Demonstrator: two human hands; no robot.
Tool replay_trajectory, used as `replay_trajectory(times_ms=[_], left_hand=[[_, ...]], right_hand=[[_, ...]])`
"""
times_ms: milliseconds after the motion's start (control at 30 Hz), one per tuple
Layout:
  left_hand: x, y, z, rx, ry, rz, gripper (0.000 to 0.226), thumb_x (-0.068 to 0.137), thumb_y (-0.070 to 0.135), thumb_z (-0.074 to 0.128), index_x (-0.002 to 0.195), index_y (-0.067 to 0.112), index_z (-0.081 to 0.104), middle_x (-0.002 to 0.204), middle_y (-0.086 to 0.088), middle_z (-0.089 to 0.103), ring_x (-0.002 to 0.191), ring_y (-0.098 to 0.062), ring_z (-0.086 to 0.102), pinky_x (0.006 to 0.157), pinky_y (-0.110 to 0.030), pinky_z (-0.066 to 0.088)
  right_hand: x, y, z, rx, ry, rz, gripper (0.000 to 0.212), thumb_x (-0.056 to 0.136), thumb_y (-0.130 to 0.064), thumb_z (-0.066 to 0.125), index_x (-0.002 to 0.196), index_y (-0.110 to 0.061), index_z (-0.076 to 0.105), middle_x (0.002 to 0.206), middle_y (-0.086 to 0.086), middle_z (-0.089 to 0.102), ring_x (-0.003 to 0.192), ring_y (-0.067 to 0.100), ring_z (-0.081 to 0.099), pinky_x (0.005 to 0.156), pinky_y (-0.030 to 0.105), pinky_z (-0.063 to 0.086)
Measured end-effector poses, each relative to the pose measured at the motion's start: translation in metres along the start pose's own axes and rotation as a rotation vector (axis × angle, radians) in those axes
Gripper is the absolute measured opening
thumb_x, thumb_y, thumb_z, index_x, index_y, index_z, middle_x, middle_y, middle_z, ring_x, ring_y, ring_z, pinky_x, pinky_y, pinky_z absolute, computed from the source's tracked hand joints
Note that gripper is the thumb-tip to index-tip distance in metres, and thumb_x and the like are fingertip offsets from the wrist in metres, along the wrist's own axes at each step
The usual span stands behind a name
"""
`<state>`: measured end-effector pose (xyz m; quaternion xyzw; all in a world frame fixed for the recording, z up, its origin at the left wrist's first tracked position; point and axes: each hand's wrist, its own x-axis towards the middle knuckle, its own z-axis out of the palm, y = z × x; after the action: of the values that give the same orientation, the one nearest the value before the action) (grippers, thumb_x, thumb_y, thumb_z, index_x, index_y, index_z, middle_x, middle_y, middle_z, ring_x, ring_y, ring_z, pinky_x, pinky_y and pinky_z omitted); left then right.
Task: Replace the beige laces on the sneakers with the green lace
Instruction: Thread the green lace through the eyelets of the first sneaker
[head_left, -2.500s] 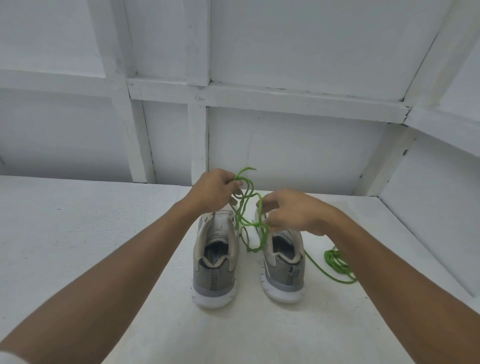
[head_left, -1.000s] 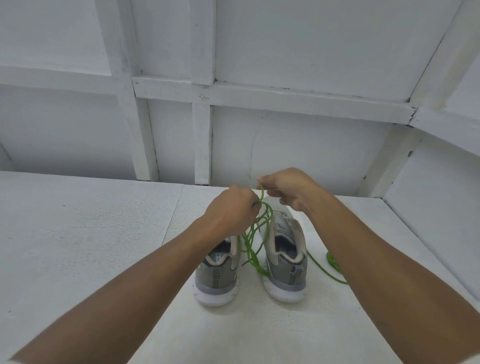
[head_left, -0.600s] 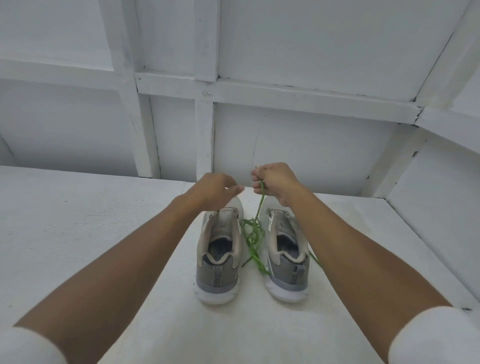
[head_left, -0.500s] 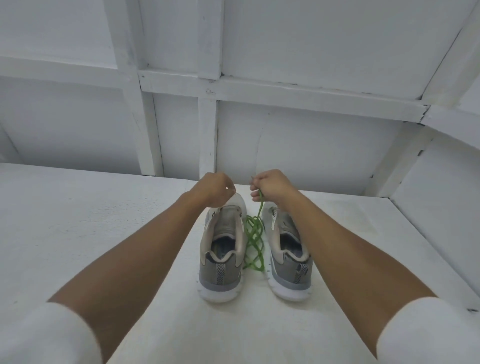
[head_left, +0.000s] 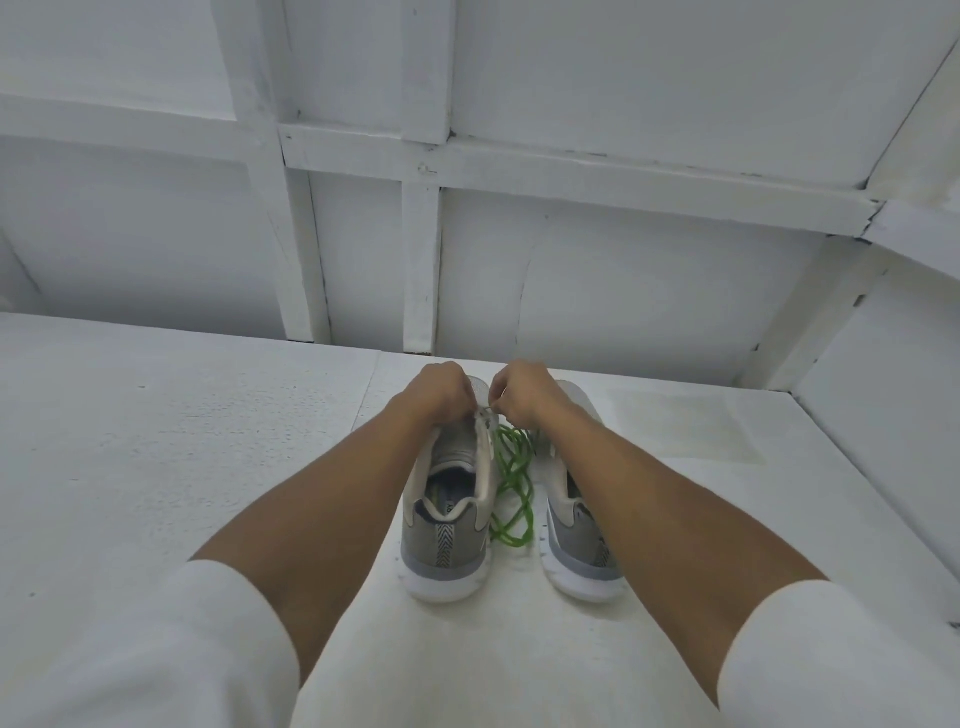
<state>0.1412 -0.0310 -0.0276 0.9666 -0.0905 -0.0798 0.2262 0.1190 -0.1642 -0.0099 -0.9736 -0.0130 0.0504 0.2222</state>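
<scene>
Soft even light, faint shadows, wide-angle edge warp.

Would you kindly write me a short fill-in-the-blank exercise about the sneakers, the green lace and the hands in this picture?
1. The bright green cord lace lies looped ___ the left grey fabric sneaker and the right grey fabric sneaker.
2. The left hand and right hand meet over the ___ sneaker's front.
3. Both sneakers' heels point ___ the camera.
4. The sneakers stand on a ___ table.
Missing words: between, left, toward, white.
</scene>
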Motion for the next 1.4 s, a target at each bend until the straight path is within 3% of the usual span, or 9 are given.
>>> replay_trajectory(times_ms=[167,300,600,833,1000,1133,1233,1300,1400], left_hand=[[0.004,-0.002,0.005,-0.032,0.042,-0.017,0.013,0.083,0.017,0.070,0.095,0.018,0.076,0.102,-0.007,0.071,0.101,-0.024,0.063,0.089,-0.034,0.053],[0.006,-0.003,0.007,-0.052,0.076,-0.023,0.015,0.082,0.015,0.071,0.096,0.016,0.077,0.100,-0.008,0.072,0.100,-0.025,0.063,0.088,-0.035,0.054],[0.009,-0.006,0.016,-0.059,0.096,-0.071,0.024,0.078,0.022,0.071,0.100,0.012,0.074,0.097,-0.006,0.071,0.090,-0.021,0.065,0.082,-0.034,0.057],[0.010,-0.007,0.022,-0.098,0.120,-0.112,0.020,0.075,0.019,0.070,0.094,0.014,0.076,0.091,-0.004,0.071,0.084,-0.021,0.066,0.076,-0.034,0.058],[0.010,-0.005,0.025,-0.072,0.112,-0.115,0.024,0.072,0.014,0.066,0.094,0.012,0.074,0.093,-0.008,0.070,0.084,-0.025,0.065,0.071,-0.032,0.056],[0.007,-0.001,0.025,0.003,0.115,-0.091,0.024,0.077,0.014,0.060,0.097,0.005,0.070,0.102,-0.014,0.066,0.093,-0.031,0.062,0.080,-0.040,0.055],[0.006,0.001,0.025,0.065,0.057,-0.090,0.034,0.089,0.021,0.055,0.117,0.002,0.059,0.121,-0.017,0.050,0.111,-0.036,0.053,0.094,-0.043,0.048],[0.007,-0.001,0.021,-0.003,0.054,-0.079,0.034,0.093,0.020,0.051,0.119,-0.001,0.056,0.125,-0.018,0.051,0.114,-0.035,0.052,0.094,-0.039,0.046],[0.008,-0.012,0.000,-0.262,0.043,-0.124,0.030,0.095,0.012,0.047,0.114,-0.006,0.060,0.120,-0.020,0.061,0.108,-0.033,0.058,0.084,-0.032,0.046]], right_hand=[[0.004,0.001,0.004,-0.061,0.000,-0.001,0.019,0.086,0.001,0.061,0.077,-0.014,0.068,0.082,0.008,0.060,0.074,0.025,0.057,0.067,0.027,0.044],[0.005,0.000,0.010,-0.085,0.032,-0.004,0.032,0.082,0.003,0.058,0.060,-0.020,0.058,0.091,0.011,0.066,0.083,0.030,0.064,0.071,0.032,0.054],[0.006,0.000,0.018,-0.100,0.044,-0.028,0.026,0.082,0.001,0.059,0.071,-0.022,0.064,0.099,0.010,0.066,0.084,0.028,0.062,0.067,0.027,0.045],[0.010,0.003,0.021,-0.079,0.108,0.063,0.006,0.082,-0.012,0.071,0.087,-0.012,0.066,0.101,0.010,0.064,0.091,0.030,0.062,0.076,0.032,0.052],[0.013,0.002,0.026,-0.071,0.050,0.080,0.021,0.082,-0.011,0.067,0.102,-0.010,0.072,0.108,0.014,0.066,0.095,0.032,0.064,0.083,0.037,0.056],[0.014,0.003,0.024,-0.107,0.014,0.073,0.023,0.083,-0.009,0.065,0.105,-0.009,0.071,0.110,0.013,0.066,0.094,0.031,0.064,0.081,0.037,0.056],[0.015,0.004,0.022,-0.133,-0.030,0.060,0.028,0.085,-0.005,0.061,0.111,-0.006,0.068,0.116,0.016,0.063,0.099,0.032,0.063,0.084,0.037,0.055],[0.015,0.004,0.019,-0.157,-0.058,0.041,0.030,0.086,-0.004,0.059,0.115,-0.006,0.067,0.119,0.016,0.062,0.102,0.032,0.062,0.088,0.037,0.054],[0.014,0.006,0.015,-0.216,-0.113,0.014,0.033,0.089,-0.002,0.050,0.117,-0.005,0.067,0.121,0.015,0.061,0.108,0.031,0.058,0.093,0.037,0.052]])
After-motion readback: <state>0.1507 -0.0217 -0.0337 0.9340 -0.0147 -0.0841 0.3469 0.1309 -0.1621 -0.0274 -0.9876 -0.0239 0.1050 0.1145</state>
